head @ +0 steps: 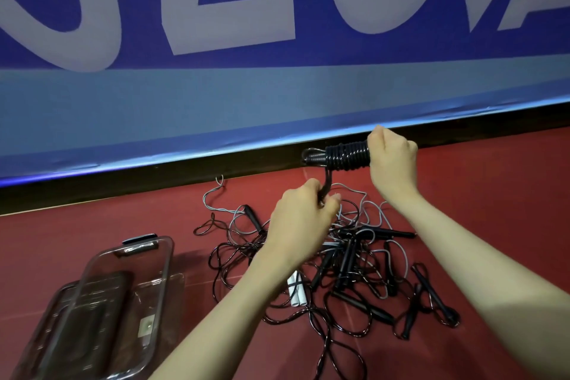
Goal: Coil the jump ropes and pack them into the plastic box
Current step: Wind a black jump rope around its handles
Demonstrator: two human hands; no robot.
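Black cord, thin and glossy, was wound in tight turns into a bundle that the right hand gripped by one end, fingers curled round it, up above the pile of loose ropes on the red floor. Just below the bundle the left hand pinched the free tail of the same rope, which ran up taut to the last turn. The cord looked light and limp but springy, I thought, the sort that slackens unless the end is tucked under a turn, so the wrapped middle seemed the safest place to hold it. In the pile, stiff black handles offered firmer grips than the tangled loops. The clear plastic box sat left of the pile, a lid leaning against it, with no rope inside that I could see.
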